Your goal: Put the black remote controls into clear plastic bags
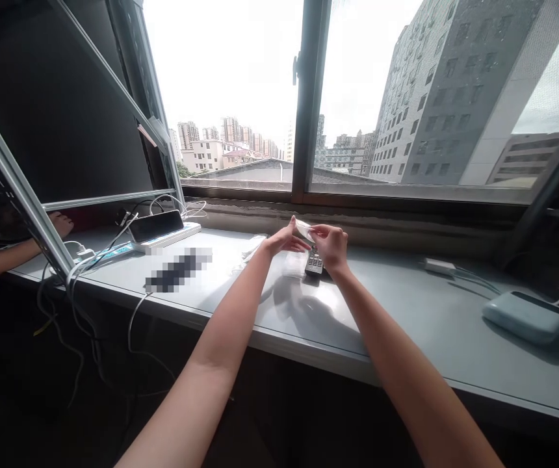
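Over the table near the window, my right hand (pixel 331 246) is closed, its fingertips pinching a small thin white piece (pixel 303 228); whether it is paper or film I cannot tell. Close beside it on the left is my left hand (pixel 284 240), its fingers apart and the thumb up near the white piece. Below my hands a dark remote control (pixel 314 262) with rows of buttons lies on the table, its upper end partly covered by my right hand. A crumpled whitish plastic wrapper (pixel 250 252) lies left of my left hand.
The pale table (pixel 396 305) runs under the window. At right are a blue-grey box-shaped device (pixel 527 316) and a small white adapter (pixel 439 266) with a cable. At left, a dark phone (pixel 156 226) leans on a white box, among cables and a metal frame. Another person's hand (pixel 62 224) shows far left.
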The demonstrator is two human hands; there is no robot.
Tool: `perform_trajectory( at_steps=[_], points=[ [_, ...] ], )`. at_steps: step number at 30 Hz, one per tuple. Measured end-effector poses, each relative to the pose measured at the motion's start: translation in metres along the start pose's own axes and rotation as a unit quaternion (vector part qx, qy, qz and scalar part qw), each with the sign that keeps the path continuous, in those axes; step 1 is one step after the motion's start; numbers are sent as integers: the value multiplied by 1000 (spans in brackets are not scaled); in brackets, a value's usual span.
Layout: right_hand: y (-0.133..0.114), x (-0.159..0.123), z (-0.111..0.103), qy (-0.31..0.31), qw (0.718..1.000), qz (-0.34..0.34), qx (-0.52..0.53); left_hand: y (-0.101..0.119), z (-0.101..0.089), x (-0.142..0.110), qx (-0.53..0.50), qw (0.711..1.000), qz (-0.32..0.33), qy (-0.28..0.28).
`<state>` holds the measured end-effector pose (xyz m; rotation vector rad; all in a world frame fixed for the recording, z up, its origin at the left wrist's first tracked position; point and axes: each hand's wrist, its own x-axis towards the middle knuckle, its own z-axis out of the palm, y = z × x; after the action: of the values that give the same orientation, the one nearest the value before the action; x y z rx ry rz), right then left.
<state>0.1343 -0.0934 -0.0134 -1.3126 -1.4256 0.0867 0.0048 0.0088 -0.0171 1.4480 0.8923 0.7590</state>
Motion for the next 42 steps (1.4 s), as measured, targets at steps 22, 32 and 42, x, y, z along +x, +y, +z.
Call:
perform_trajectory(
  at_steps=[22,32,42],
  points=[
    [-8,-17,11,-110,962,-202,-145,18,14,-23,-369,916,109,112],
    [-8,-18,13,-133,952,-202,-190,13,8,-12,-413,884,113,188],
    [-9,-19,11,-120,937,-202,-259,14,20,-19,-409,894,100,156]
  ],
)
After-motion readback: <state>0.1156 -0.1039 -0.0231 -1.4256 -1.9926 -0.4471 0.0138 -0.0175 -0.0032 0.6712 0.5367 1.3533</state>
